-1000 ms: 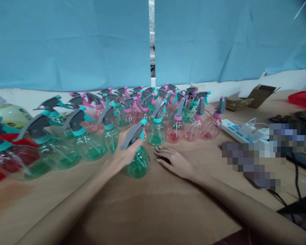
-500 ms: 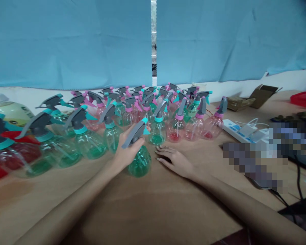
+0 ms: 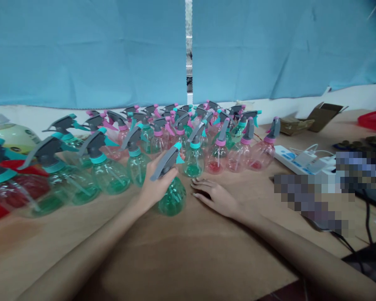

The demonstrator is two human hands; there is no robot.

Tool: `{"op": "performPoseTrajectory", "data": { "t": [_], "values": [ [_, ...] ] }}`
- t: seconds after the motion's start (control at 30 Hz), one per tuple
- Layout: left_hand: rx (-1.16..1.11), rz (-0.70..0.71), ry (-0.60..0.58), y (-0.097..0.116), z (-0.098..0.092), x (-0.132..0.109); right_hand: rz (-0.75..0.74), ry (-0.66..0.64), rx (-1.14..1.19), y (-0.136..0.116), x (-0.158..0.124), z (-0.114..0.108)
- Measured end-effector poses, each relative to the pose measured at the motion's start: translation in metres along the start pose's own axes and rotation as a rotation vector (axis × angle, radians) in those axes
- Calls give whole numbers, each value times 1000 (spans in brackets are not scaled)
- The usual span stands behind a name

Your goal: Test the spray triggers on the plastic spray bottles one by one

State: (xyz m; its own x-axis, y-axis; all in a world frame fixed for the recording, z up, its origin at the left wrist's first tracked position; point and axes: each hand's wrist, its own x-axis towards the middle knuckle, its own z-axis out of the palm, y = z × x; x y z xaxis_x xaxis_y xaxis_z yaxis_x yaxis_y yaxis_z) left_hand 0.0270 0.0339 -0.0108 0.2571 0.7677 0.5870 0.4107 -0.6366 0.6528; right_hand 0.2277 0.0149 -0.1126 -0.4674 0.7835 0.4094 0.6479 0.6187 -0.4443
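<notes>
My left hand is wrapped round the neck of a green spray bottle with a grey and teal trigger head; part of its neck is hidden by my fingers. The bottle's base appears to rest on the wooden table. To the right, my right hand lies on the tabletop with its fingers stretched out, holding nothing. Just beyond its fingertips stands another green spray bottle. A pink spray bottle is beside that one.
Several more green bottles line the left side, and pink ones end the row at right. A white power strip, a cardboard box and cables lie to the right. A large jug stands far left.
Both hands keep nearly the same places, the left still round the neck of the green spray bottle. Only a slight shift of the view shows.
</notes>
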Motion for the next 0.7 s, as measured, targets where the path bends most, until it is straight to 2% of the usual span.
{"op": "performPoseTrajectory", "data": {
  "t": [0.7],
  "values": [
    [-32, 32, 3, -3, -1, 1, -19, 5, 5, 1, 0, -1]
  ]
}}
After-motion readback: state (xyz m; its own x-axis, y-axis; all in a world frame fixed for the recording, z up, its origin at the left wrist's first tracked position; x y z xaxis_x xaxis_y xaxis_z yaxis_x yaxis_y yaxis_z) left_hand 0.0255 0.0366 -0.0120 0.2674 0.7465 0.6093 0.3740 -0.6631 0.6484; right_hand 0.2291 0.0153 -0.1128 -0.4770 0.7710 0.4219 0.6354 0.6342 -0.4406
